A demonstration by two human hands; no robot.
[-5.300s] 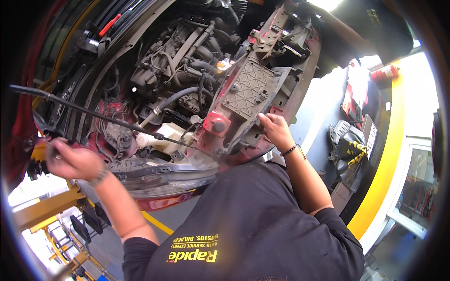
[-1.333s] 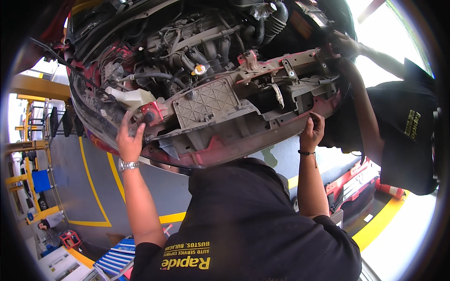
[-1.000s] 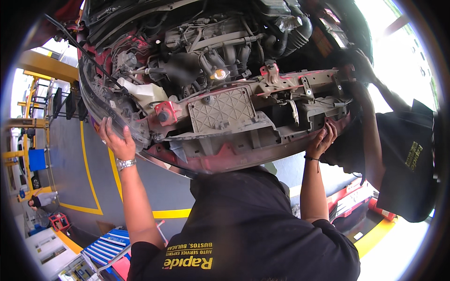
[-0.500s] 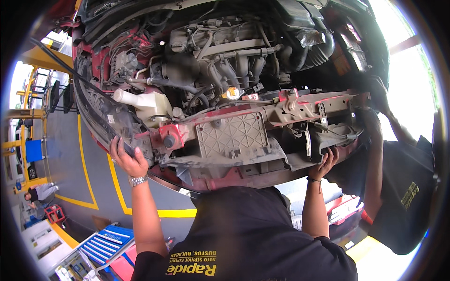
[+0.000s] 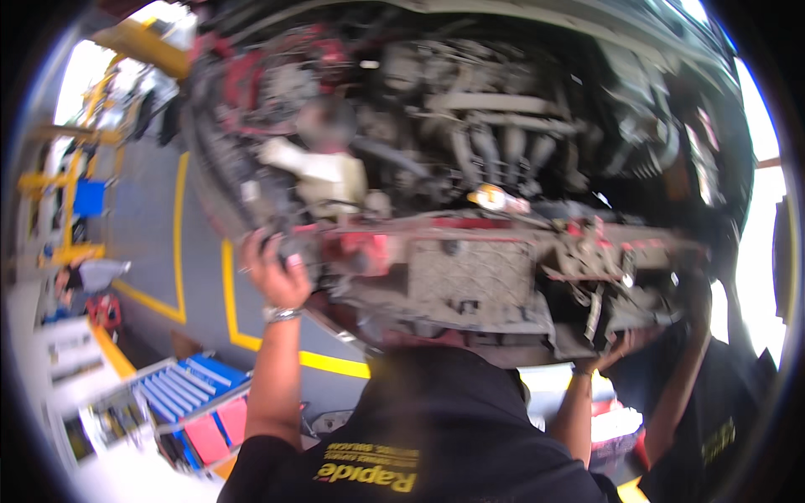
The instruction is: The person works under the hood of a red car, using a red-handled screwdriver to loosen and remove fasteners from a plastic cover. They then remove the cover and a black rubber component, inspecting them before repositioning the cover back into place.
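The view is blurred by motion. My left hand [image 5: 275, 277] grips the dark headlight housing [image 5: 231, 193] at the front left corner of the red car, fingers curled on its edge. My right hand [image 5: 605, 359], partly hidden, holds the lower front panel [image 5: 568, 342] at the right. Between them lie a grimy ribbed plate [image 5: 470, 272] and a red bracket [image 5: 365, 251]. Behind these sit a whitish reservoir [image 5: 323, 180] and the engine [image 5: 495, 138].
A co-worker's arm [image 5: 679, 386] reaches to the car's right corner. A blue tool cart [image 5: 189, 381] stands at lower left, a yellow lift beam [image 5: 142, 46] at upper left. Another person [image 5: 88, 275] is far off at left, beyond yellow floor lines.
Both hands have come onto the front edge of the car since the oldest frame. Over the last second the engine bay has shifted right and down in view; the co-worker has joined at right.
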